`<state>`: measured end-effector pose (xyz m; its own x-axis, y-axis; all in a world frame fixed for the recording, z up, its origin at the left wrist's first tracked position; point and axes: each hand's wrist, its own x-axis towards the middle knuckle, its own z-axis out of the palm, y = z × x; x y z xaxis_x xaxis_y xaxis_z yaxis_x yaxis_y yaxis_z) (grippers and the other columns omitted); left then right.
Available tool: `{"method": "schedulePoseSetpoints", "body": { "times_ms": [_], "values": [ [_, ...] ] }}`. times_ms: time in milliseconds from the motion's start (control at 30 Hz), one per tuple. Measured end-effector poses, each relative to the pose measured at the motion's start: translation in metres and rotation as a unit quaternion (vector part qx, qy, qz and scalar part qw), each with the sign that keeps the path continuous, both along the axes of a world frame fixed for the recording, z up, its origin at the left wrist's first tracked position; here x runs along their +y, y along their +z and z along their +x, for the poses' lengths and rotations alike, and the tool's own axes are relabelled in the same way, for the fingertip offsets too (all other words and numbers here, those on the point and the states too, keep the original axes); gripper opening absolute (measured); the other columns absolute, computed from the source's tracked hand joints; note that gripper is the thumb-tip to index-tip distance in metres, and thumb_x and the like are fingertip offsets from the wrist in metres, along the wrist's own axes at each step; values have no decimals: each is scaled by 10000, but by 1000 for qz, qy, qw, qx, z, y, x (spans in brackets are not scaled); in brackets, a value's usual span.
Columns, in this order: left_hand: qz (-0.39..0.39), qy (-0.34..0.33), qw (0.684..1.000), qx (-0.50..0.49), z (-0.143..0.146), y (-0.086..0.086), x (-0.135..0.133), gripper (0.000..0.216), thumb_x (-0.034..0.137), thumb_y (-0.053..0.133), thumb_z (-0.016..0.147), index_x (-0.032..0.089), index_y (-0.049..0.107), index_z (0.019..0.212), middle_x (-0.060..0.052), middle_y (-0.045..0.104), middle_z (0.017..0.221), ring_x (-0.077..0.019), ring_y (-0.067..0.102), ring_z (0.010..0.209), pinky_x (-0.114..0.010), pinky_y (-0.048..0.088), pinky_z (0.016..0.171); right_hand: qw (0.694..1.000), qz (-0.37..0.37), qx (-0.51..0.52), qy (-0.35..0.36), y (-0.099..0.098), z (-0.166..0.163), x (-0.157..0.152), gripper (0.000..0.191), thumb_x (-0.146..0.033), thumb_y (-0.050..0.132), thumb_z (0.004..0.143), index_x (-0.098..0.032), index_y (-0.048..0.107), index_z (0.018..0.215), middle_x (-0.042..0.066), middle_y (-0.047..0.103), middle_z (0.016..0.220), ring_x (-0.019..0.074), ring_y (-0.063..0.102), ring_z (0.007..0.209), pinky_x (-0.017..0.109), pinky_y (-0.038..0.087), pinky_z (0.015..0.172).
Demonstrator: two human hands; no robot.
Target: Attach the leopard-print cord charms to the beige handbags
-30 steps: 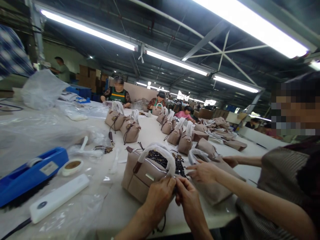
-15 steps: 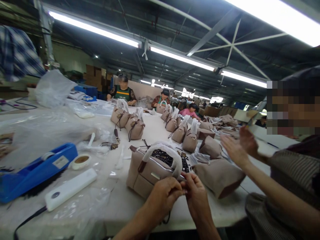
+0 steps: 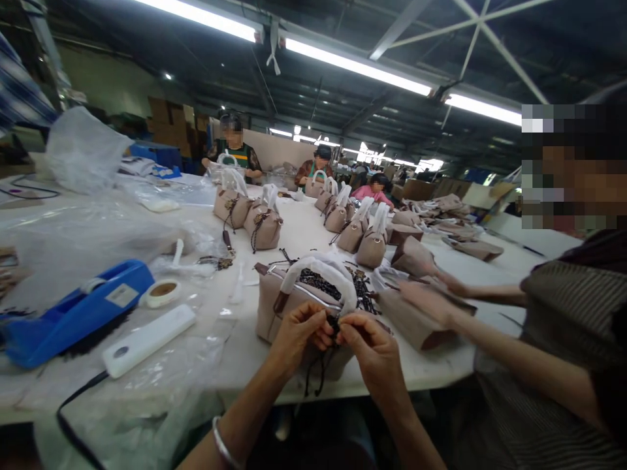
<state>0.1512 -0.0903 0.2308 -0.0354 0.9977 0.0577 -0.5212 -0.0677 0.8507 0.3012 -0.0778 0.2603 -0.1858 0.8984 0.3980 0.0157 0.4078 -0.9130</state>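
A taupe handbag [image 3: 270, 305] with a wrapped white handle [image 3: 318, 266] stands upright on the table in front of me. My left hand [image 3: 304, 331] is closed in a pinch on a dark cord [image 3: 314, 375], its loose ends hanging down before the bag. Close beside it, my right hand [image 3: 373, 343] pinches the same dark cord from the right. The exact piece between the fingertips is too small to make out. Behind the handle lies a pile of black cords and charms [image 3: 362, 287], partly hidden by the bag.
A blue tape dispenser [image 3: 93, 307], a tape roll [image 3: 162, 294] and a white corded device [image 3: 149, 341] lie left among plastic sheets. More taupe bags [image 3: 264, 225] stand farther back. At right, a co-worker's hands [image 3: 431, 301] rest on a flat bag [image 3: 411, 323].
Both my hands have moved from the bag's zipper end to in front of its handle, with the dark cord now between them. The co-worker's hands have come down onto a bag.
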Motion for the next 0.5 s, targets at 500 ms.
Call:
{"method": "schedulePoseSetpoints", "body": {
  "times_ms": [500],
  "values": [
    [-33,-39,994,-95,-1,-2,-5,309,332,823,673,100,672,809,-15,648,691,-73,588,553,-134,456,441,994,60,-63,-70,5,-17,-10,82,-259,651,776,-196,620,733,1,645,639,133,589,557,221,482,532]
  ]
}}
